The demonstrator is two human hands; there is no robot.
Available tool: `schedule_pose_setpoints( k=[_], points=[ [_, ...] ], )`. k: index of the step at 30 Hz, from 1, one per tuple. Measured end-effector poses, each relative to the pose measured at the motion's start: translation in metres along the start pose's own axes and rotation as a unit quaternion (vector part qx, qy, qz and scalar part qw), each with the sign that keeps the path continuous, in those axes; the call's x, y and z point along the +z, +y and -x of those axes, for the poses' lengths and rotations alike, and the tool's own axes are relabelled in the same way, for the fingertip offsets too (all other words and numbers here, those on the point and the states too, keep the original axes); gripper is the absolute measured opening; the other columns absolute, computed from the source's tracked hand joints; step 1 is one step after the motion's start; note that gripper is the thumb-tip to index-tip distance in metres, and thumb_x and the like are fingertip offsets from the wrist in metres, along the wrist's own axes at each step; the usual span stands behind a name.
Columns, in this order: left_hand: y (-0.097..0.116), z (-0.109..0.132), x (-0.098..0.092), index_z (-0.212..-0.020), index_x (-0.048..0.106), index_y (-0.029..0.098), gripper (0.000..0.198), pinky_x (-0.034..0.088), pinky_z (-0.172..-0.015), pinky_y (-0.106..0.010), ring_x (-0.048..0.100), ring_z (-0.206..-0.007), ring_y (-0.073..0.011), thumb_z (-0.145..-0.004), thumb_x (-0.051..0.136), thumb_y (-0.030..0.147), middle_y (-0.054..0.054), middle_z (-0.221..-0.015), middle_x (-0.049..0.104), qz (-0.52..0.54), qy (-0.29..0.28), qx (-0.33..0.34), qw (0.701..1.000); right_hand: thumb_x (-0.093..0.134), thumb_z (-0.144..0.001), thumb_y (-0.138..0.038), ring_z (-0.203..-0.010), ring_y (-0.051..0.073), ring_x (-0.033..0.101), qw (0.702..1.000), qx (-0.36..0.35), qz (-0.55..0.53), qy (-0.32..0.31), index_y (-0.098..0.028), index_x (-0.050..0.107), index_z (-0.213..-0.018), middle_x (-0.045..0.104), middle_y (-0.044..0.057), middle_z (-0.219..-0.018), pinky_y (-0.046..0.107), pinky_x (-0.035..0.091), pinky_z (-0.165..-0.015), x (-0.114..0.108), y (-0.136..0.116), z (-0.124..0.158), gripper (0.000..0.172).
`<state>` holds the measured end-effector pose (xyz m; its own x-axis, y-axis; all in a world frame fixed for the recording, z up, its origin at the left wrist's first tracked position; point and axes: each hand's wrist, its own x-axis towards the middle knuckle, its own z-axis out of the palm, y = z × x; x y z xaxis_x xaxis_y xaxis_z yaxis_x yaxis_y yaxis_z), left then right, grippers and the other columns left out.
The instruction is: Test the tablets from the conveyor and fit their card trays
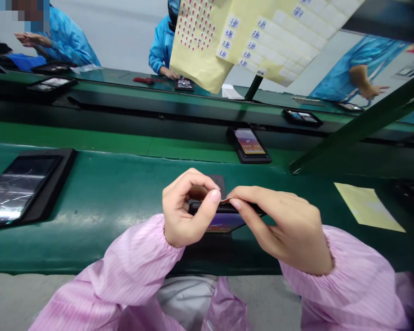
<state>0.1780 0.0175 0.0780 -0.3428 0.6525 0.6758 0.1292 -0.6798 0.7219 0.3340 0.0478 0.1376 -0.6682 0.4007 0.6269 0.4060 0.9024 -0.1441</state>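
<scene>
My left hand (191,209) and my right hand (284,225) meet above the bench, both with thumb and index finger pinched. A small thin strip (227,200), pale with an orange-brown edge, runs from my right fingertips to my left thumb tip. What sits inside the left pinch is hidden. Directly beneath my fingers a dark-cased tablet (224,223) stands tilted, its lit purple and orange screen facing me. My hands cover its two ends. A dark grey block (216,181) shows just behind it.
On the green bench (117,193), a dark-screened tablet (22,184) lies on a black tray at left. A lit device (249,143) rests on a tray behind my hands. Yellow paper (369,207) lies at right. A slanted green post (359,119) and hanging sheets (262,37) stand ahead; co-workers sit beyond.
</scene>
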Motion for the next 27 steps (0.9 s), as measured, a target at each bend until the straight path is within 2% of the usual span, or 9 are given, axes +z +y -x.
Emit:
schedule_pose_setpoints(
  k=[6, 8, 13, 19, 22, 24, 25, 27],
  points=[
    [0.0, 0.0, 0.001, -0.083, 0.061, 0.019, 0.003, 0.043, -0.05, -0.021, 0.054, -0.061, -0.0095, -0.085, 0.06, 0.02, 0.0, -0.071, 0.057, -0.011, 0.013, 0.031, 0.999, 0.044, -0.095, -0.018, -0.058, 0.01, 0.061, 0.992, -0.051, 0.03, -0.108, -0.02, 0.06, -0.087, 0.069, -0.001, -0.072, 0.024, 0.042, -0.053, -0.008, 0.001, -0.01, 0.018],
    [0.001, 0.0, 0.002, -0.082, 0.061, 0.019, 0.004, 0.042, -0.049, -0.021, 0.054, -0.061, -0.0095, -0.085, 0.06, 0.02, 0.0, -0.071, 0.057, -0.017, 0.018, 0.032, 0.999, 0.043, -0.094, -0.016, -0.056, 0.01, 0.058, 0.99, -0.062, 0.026, -0.127, -0.02, 0.06, -0.087, 0.067, -0.001, -0.07, 0.024, 0.04, -0.05, -0.01, 0.002, -0.013, 0.019],
    [0.001, 0.0, 0.002, -0.08, 0.061, 0.019, 0.006, 0.041, -0.048, -0.021, 0.053, -0.062, -0.01, -0.085, 0.06, 0.021, 0.0, -0.07, 0.057, -0.023, 0.022, 0.021, 0.999, 0.043, -0.094, -0.015, -0.053, 0.01, 0.056, 0.989, -0.064, 0.014, -0.135, -0.02, 0.06, -0.084, 0.064, -0.002, -0.067, 0.024, 0.039, -0.049, -0.008, 0.003, -0.012, 0.02],
    [0.001, -0.003, 0.004, -0.08, 0.062, 0.02, 0.007, 0.042, -0.049, -0.022, 0.054, -0.06, -0.0106, -0.085, 0.06, 0.023, 0.0, -0.07, 0.057, -0.013, 0.029, 0.007, 0.999, 0.046, -0.095, -0.019, -0.058, 0.011, 0.063, 0.992, -0.053, 0.015, -0.11, -0.021, 0.063, -0.086, 0.071, -0.001, -0.077, 0.024, 0.043, -0.051, -0.004, 0.004, -0.014, 0.018],
    [-0.001, -0.01, 0.0, -0.081, 0.064, 0.021, 0.013, 0.045, -0.051, -0.024, 0.056, -0.057, -0.0105, -0.085, 0.063, 0.032, 0.0, -0.073, 0.059, 0.024, 0.012, -0.064, 0.998, 0.052, -0.094, -0.03, -0.071, 0.013, 0.068, 0.991, 0.016, -0.067, -0.111, -0.023, 0.063, -0.102, 0.072, -0.002, -0.089, 0.023, 0.051, -0.061, -0.009, 0.015, -0.014, 0.015],
    [-0.011, -0.012, -0.006, -0.084, 0.068, 0.02, 0.028, 0.051, -0.058, -0.028, 0.062, -0.062, -0.0144, -0.083, 0.064, 0.048, -0.002, -0.078, 0.064, 0.087, -0.02, -0.156, 0.984, 0.053, -0.093, -0.041, -0.088, 0.016, 0.07, 0.979, 0.108, -0.152, -0.085, -0.027, 0.059, -0.119, 0.072, 0.0, -0.103, 0.026, 0.054, -0.076, -0.006, 0.03, -0.003, 0.03],
    [-0.021, -0.011, -0.01, -0.087, 0.069, 0.019, 0.04, 0.053, -0.064, -0.032, 0.066, -0.07, -0.0185, -0.081, 0.061, 0.058, -0.004, -0.082, 0.067, 0.131, -0.04, -0.214, 0.967, 0.051, -0.093, -0.046, -0.097, 0.017, 0.068, 0.967, 0.161, -0.193, -0.052, -0.028, 0.056, -0.126, 0.07, 0.001, -0.111, 0.03, 0.054, -0.084, 0.0, 0.038, 0.008, 0.038],
    [-0.049, -0.004, -0.018, -0.092, 0.071, 0.017, 0.064, 0.055, -0.077, -0.041, 0.069, -0.089, -0.0282, -0.077, 0.049, 0.076, -0.01, -0.089, 0.071, 0.224, -0.08, -0.338, 0.911, 0.041, -0.094, -0.057, -0.112, 0.02, 0.063, 0.924, 0.268, -0.27, 0.041, -0.029, 0.051, -0.133, 0.067, 0.004, -0.121, 0.037, 0.05, -0.097, 0.024, 0.053, 0.038, 0.049]
  ],
)
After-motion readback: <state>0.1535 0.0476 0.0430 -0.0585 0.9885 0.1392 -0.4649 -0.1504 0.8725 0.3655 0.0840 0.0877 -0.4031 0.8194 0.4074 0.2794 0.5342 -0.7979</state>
